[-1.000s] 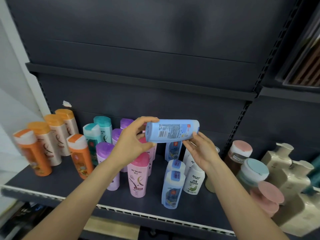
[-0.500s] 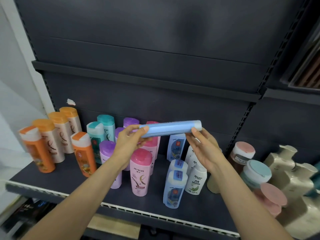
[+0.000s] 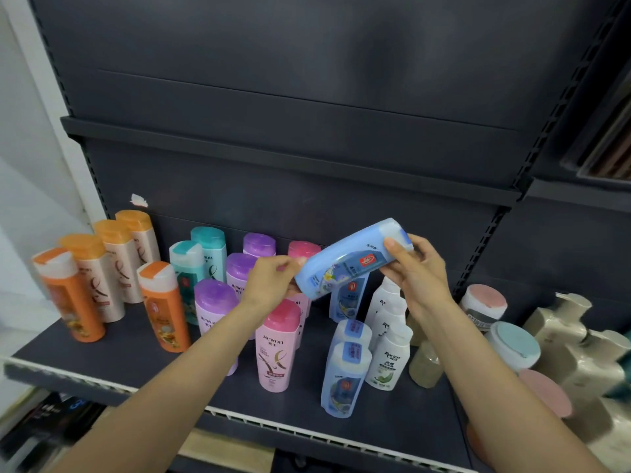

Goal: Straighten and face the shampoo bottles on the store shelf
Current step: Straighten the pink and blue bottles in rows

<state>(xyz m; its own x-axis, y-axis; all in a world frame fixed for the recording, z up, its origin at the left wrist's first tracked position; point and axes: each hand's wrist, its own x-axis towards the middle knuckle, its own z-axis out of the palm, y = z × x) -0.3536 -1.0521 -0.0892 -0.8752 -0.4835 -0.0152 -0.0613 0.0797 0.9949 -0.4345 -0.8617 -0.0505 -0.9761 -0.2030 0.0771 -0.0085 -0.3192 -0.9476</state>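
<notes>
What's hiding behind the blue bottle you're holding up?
Behind the held blue bottle stand a pink-capped bottle and another blue bottle on the shelf; only parts of them show. Both hands, left and right, grip the held bottle.

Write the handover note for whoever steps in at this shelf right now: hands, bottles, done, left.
Left hand: grips the base end of the light blue plastic shampoo bottle.
Right hand: holds the same bottle at its cap end. The bottle is in the air, tilted, cap end up to the right, front label towards the camera.
Dark grey metal shelf: orange, teal, purple and pink bottles stand upright on the left; two more light blue bottles stand in front, under the held one.
Done: most rows look faced.
Left: stand the held bottle upright in the blue row, label forward.
</notes>
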